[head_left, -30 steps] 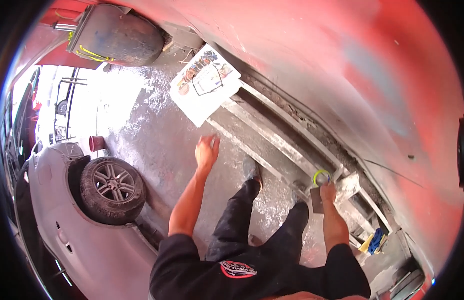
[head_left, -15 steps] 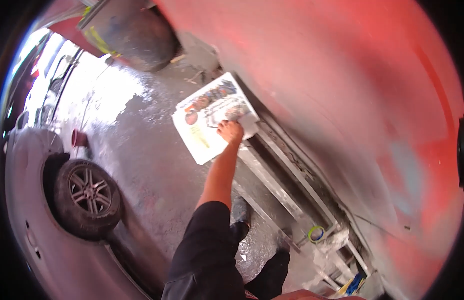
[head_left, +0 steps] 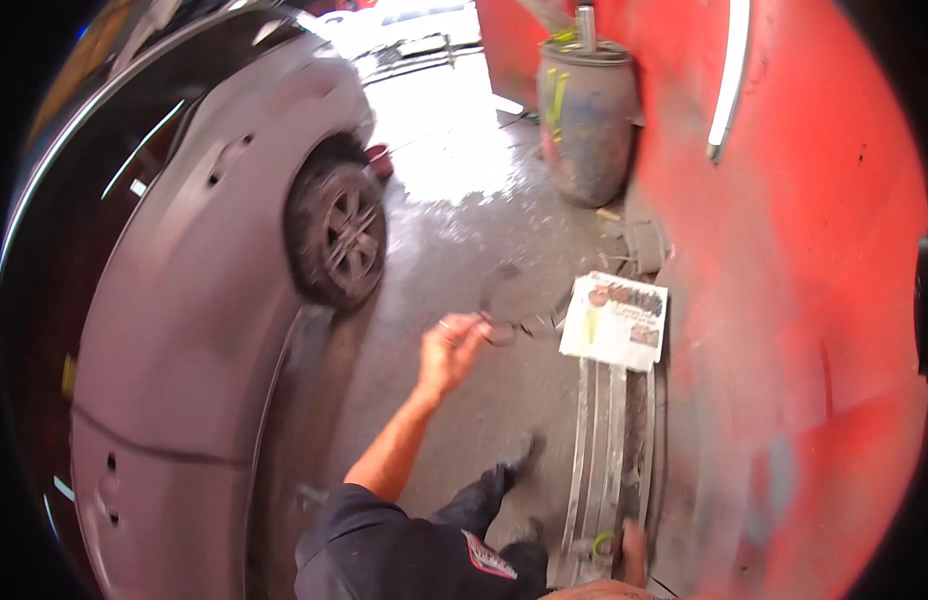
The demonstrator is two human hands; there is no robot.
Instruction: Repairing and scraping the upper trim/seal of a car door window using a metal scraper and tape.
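Note:
My left hand (head_left: 452, 352) is raised over the floor at mid-picture. Its fingers are pinched on a thin, dark-framed pair of glasses (head_left: 500, 333), blurred against the grey floor. Only part of my right hand (head_left: 634, 552) shows low down, beside the metal rails; its fingers cannot be made out. Right of the glasses and apart from them, a stack of newspaper (head_left: 624, 335) lies over the far end of the long metal rails (head_left: 612, 430). A yellow-green ring, perhaps a tape roll (head_left: 603, 545), sits on the rails near my right hand.
A primer-grey car (head_left: 184, 350) with a dusty wheel (head_left: 349, 235) stands along the left. Along the right runs a red wall (head_left: 784, 250) with grey overspray. A stained drum (head_left: 589, 130) stands at the far end, and a small red bucket (head_left: 380, 160) is beyond the wheel.
My left hand has come off the newspaper, moved left and now pinches the glasses. The view has swung left, bringing more of the car in. My right hand has come into view.

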